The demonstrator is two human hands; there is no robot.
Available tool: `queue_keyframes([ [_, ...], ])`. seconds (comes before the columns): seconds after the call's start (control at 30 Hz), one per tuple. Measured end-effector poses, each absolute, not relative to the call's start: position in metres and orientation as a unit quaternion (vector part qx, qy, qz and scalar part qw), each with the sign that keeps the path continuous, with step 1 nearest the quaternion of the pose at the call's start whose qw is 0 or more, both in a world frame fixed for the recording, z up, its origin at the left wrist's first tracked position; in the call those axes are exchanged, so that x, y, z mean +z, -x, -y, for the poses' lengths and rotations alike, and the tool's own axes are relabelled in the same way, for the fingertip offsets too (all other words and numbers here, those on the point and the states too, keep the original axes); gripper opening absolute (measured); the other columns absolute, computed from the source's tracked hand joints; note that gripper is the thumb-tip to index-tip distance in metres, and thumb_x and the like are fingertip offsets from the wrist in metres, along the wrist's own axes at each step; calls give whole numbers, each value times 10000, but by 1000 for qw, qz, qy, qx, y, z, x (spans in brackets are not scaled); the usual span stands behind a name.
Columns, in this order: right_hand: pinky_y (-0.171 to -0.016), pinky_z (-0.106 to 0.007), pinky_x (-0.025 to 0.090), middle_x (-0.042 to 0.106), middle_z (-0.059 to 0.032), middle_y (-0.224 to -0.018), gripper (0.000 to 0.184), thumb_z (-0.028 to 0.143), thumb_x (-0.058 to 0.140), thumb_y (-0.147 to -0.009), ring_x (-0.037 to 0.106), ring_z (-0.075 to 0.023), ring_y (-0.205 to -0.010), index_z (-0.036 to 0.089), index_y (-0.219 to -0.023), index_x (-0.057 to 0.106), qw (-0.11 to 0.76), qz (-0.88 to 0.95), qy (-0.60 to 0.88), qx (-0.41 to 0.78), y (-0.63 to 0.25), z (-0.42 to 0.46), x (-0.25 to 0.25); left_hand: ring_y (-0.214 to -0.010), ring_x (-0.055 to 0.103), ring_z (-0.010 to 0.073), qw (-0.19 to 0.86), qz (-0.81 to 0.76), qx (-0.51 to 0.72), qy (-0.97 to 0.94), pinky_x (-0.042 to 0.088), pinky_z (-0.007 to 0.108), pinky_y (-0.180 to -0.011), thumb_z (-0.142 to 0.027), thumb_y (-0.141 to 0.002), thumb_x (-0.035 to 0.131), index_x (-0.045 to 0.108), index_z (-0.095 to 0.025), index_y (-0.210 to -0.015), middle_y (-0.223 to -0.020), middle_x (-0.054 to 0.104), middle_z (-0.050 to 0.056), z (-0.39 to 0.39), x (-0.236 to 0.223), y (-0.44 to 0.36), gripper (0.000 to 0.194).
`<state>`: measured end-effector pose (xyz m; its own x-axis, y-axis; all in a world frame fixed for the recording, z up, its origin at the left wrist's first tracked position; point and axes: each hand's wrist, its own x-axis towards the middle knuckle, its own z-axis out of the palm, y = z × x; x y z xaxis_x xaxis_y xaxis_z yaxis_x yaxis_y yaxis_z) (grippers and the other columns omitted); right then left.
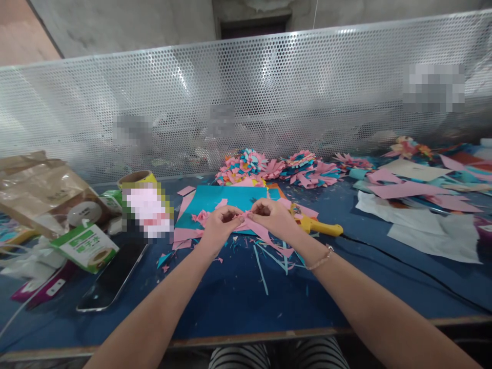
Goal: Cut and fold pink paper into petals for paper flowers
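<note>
Both my hands meet over the middle of the blue table (238,297). My left hand (218,226) and my right hand (273,217) each pinch an end of a pink paper strip (265,234), whose loose tail hangs down toward the table. Under them lies a teal paper sheet (215,201) on pink sheets. A yellow-handled tool (321,227) rests just right of my right hand. A bracelet sits on my right wrist. Thin teal and pink offcuts (263,266) are scattered below my hands.
Finished paper flowers (277,168) pile up behind the teal sheet, against a perforated metal screen (246,97). Loose pink, white and teal sheets (418,205) cover the right side. At left lie a black phone (111,279), a green box (86,246), a tape roll (136,179) and a brown bag (38,189).
</note>
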<state>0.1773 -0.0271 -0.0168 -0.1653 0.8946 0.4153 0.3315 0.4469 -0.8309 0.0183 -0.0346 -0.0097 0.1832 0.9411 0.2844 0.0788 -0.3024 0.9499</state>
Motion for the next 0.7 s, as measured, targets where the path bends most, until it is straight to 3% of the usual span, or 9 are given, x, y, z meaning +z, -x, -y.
queue_keyframes([
  [0.7,-546,-249,370,536,4,-642,93,267,520,-677,483,-118,-597,176,-659,511,477,703,449,277,-177,32,-12,-598,493,94,429,-394,494,-645,383,228,-568,-267,-623,662,641,-160,-719,-648,584,2,38,-8,-21,146],
])
